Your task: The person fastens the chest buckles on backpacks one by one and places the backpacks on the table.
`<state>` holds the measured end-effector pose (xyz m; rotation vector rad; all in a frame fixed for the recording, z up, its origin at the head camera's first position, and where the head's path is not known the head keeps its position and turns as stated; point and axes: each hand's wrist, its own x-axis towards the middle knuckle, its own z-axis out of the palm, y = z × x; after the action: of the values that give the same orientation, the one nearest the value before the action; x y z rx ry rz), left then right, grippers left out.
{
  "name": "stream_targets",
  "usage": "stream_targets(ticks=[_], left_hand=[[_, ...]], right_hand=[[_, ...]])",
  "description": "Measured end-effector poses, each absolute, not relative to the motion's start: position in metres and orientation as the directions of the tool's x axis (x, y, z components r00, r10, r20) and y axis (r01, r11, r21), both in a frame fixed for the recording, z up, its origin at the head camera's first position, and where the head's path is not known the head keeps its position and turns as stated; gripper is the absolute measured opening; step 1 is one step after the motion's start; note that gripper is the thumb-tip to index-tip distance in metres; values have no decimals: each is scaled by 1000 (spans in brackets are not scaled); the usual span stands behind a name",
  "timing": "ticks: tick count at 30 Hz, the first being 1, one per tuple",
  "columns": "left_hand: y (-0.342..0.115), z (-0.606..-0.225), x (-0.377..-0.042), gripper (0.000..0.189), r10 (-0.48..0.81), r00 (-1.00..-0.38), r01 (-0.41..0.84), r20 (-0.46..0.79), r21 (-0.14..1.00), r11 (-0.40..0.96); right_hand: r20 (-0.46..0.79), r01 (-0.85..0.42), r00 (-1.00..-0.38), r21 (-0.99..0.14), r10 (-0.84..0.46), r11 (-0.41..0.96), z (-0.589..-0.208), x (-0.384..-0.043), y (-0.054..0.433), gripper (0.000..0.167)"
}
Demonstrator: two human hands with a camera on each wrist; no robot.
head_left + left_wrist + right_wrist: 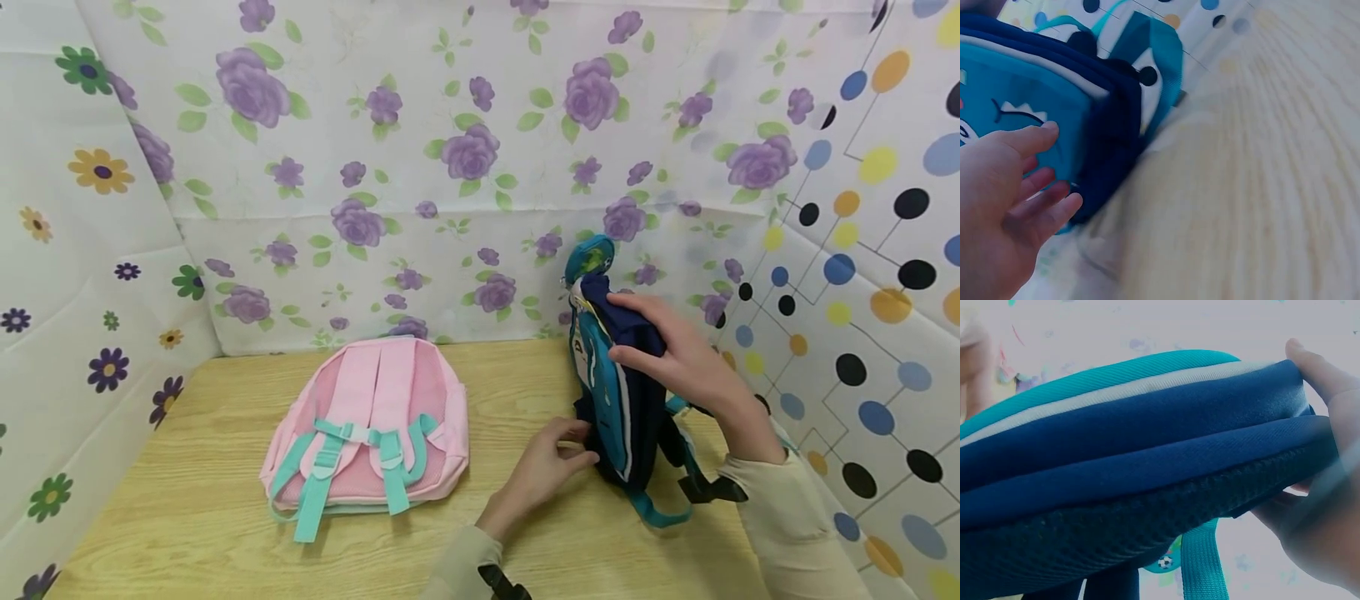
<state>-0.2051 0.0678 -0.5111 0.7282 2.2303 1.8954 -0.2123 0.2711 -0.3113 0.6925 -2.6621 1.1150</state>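
One blue backpack (622, 400): stood on the tabletop (517, 375), right of the pink backpack (390, 392).
Right hand (678, 358): fingers clamped the blue backpack's top.
Left hand (543, 462): fingers were apart, nearer the pink backpack.

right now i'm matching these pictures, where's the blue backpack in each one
Head: blue backpack standing right of centre.
Left wrist: upper left, cut off by the edge, partly behind the left hand.
Right wrist: across the middle, from the left edge to the right hand.
Shared landmark: the white trim beside its teal front.
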Motion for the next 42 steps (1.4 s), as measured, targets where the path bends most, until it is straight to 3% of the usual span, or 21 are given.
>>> stream_targets(ticks=[9, 14, 35, 42], left_hand=[[46, -472, -198, 35, 395, -824, 475, 407, 876, 87], [35, -451, -196, 35, 390, -803, 519, 451, 850, 87], [-9, -398, -209, 33, 319, -813, 550, 488, 822, 144], [-20, -384, -206, 32, 345, -858, 432, 381, 898, 82]], right_hand=[[373, -528, -849, -610, -373, 590, -317, -215, 261, 61], [390, -541, -841, -593, -375, 597, -319, -214, 258, 60], [379, -613, -788, -551, -485, 566, -325, -210, 245, 84], [389, -661, -746, -528, -540, 533, -326, -208, 238, 88]])
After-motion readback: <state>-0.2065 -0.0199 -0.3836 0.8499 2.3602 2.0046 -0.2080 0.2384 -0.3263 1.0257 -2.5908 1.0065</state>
